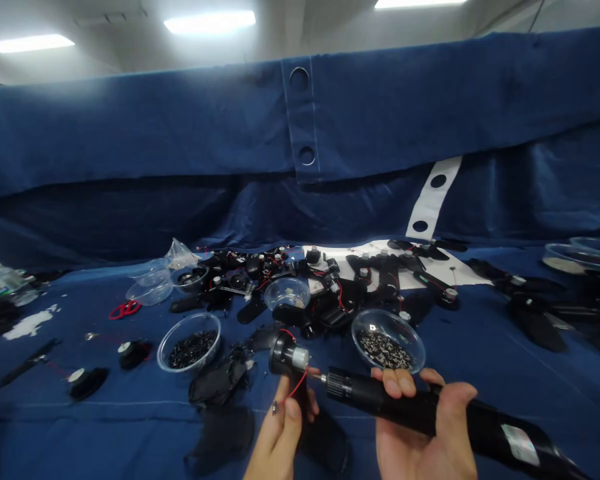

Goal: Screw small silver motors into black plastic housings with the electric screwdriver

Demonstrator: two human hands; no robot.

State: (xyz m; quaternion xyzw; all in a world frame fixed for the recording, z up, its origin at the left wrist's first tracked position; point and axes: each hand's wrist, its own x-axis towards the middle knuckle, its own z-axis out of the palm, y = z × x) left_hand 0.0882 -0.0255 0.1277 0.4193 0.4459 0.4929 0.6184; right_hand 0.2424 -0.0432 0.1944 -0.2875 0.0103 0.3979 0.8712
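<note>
My left hand (pixel 280 430) grips a black part with a small silver motor (pixel 289 353) and thin red wires, holding it upright. My right hand (pixel 425 427) is shut around a black electric screwdriver (pixel 380 399), whose thin metal bit points left and ends close to the motor part, with no contact I can confirm. Beneath my hands lie flat black pieces (pixel 325 440). A clear bowl of small dark screws (pixel 387 340) sits just above my right hand.
A second clear bowl of black pieces (pixel 187 343) and a small clear bowl (pixel 287 293) stand on the blue cloth (pixel 70 413). A heap of black wired parts (pixel 275 273) lies behind them. Red-handled scissors (pixel 125 309) lie left. A blue curtain (pixel 280 127) closes the far side.
</note>
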